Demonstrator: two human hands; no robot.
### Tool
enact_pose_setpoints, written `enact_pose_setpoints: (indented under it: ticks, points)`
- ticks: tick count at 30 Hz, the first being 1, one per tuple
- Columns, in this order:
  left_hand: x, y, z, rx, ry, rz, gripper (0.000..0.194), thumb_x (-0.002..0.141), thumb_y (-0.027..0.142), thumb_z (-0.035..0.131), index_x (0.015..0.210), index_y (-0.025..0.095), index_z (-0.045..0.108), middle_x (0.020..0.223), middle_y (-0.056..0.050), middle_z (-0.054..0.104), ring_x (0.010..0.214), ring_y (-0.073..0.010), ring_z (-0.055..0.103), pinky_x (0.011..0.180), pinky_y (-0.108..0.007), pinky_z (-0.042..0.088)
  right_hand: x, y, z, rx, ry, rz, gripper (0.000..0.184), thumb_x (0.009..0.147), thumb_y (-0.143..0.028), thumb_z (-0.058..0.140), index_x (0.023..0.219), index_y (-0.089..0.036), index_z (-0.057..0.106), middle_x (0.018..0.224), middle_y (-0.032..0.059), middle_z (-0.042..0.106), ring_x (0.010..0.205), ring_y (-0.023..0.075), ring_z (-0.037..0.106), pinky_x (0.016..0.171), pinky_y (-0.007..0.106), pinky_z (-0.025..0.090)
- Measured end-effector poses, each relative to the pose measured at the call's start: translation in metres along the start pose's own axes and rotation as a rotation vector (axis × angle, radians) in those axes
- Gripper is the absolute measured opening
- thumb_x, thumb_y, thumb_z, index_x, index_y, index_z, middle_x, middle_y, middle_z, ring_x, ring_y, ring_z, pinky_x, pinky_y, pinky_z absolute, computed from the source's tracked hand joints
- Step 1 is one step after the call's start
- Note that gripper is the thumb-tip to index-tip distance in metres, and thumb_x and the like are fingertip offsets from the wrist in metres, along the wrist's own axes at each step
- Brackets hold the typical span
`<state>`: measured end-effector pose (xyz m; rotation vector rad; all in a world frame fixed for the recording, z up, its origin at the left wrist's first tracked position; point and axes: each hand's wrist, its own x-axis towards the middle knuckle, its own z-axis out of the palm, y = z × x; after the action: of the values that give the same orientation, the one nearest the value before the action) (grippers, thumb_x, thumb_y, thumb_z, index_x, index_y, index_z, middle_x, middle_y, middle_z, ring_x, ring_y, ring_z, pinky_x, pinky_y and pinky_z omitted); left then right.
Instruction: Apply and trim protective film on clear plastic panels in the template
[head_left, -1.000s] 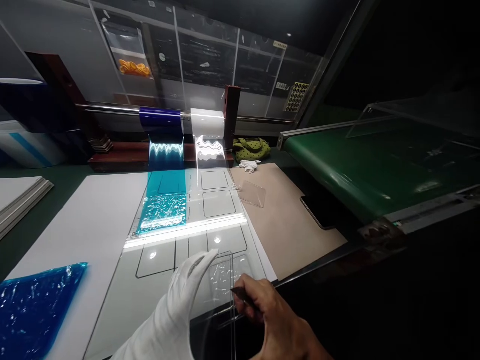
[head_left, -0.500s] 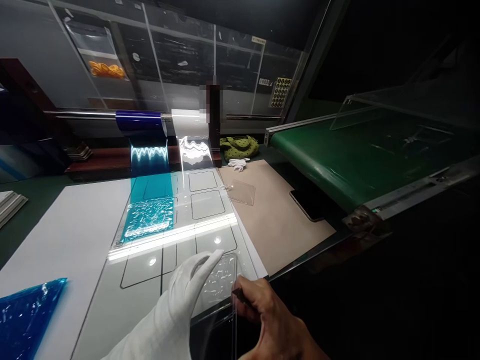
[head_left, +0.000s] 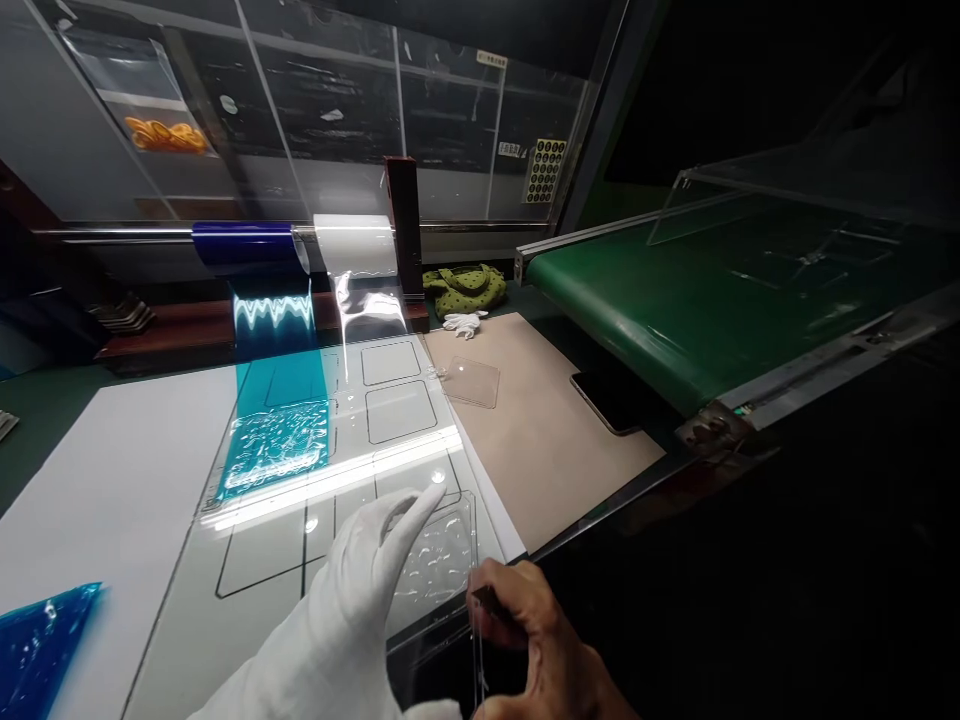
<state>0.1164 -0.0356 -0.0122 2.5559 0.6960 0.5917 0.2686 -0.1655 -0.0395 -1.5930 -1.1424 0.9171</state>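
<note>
Left hand [head_left: 349, 605], one, in a white glove: fingers and thumb set in a broad C, holding a clear panel [head_left: 456, 575]; exact fingertip contact cannot be told through the transparent sheet. Pose: reaching in from the lower edge, fingers pointing up and away, thumb low near the bottom of the view. Right hand [head_left: 532, 635], one, bare: narrow pinch, thumb and curled forefinger closed on a small dark pointed tool [head_left: 491, 602], its tip at the panel's right-hand edge. Pose: coming from lower right, knuckles uppermost, wrist low. Clear panel, one: between the two hands, above the near edge of the work surface. Beyond it, one glass sheet [head_left: 225, 625] marked with black rounded outlines, bearing a strip of turquoise film [head_left: 281, 440]. Right of the sheet, brown board [head_left: 540, 440], one, with a clear plate [head_left: 472, 382] near its far left corner.
</note>
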Motion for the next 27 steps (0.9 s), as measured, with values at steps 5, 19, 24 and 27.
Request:
enact_pose_setpoints:
  ticks: [5, 19, 24, 27]
  points:
    - [0.004, 0.000, -0.015, 0.338, 0.195, 0.028, 0.116, 0.056, 0.061, 0.072, 0.148, 0.012, 0.021, 0.123, -0.023, 0.046, 0.109, -0.0398, 0.050, 0.092, -0.060, 0.041, 0.004, 0.010, -0.014, -0.023, 0.307, -0.292, 0.049, 0.073, -0.070, 0.061, 0.078, -0.022, 0.053, 0.061, -0.0035, 0.039, 0.052, 0.0113, 0.038, 0.047, 0.023, 0.039]
    - [0.006, 0.004, -0.009, 0.516, 0.398, 0.057, 0.091, 0.066, 0.047, 0.070, 0.139, 0.004, 0.038, 0.119, -0.027, 0.054, 0.109, -0.0409, 0.054, 0.092, -0.058, 0.044, 0.022, -0.020, -0.013, -0.216, 0.089, -0.454, 0.018, 0.090, -0.019, 0.051, 0.077, -0.016, 0.062, 0.062, -0.0002, 0.061, 0.054, 0.0092, 0.057, 0.053, 0.019, 0.040]
    - [0.000, -0.010, -0.023, 0.577, 0.371, 0.009, 0.110, 0.054, 0.056, 0.075, 0.142, 0.005, 0.034, 0.118, -0.028, 0.054, 0.102, -0.0440, 0.055, 0.083, -0.060, 0.048, 0.021, 0.003, -0.052, -0.565, 0.281, -0.361, 0.037, 0.092, -0.031, 0.053, 0.057, -0.019, 0.049, 0.049, -0.0053, 0.043, 0.042, 0.0076, 0.041, 0.046, 0.021, 0.031]
    - [-0.013, -0.020, -0.032, 0.512, 0.400, -0.161, 0.113, 0.055, 0.064, 0.070, 0.144, 0.006, 0.031, 0.124, -0.028, 0.051, 0.106, -0.0474, 0.053, 0.081, -0.063, 0.048, 0.017, 0.023, -0.090, -0.844, 0.322, -0.172, 0.029, 0.094, -0.032, 0.046, 0.074, -0.019, 0.063, 0.050, -0.0038, 0.049, 0.043, 0.0115, 0.048, 0.047, 0.023, 0.035]
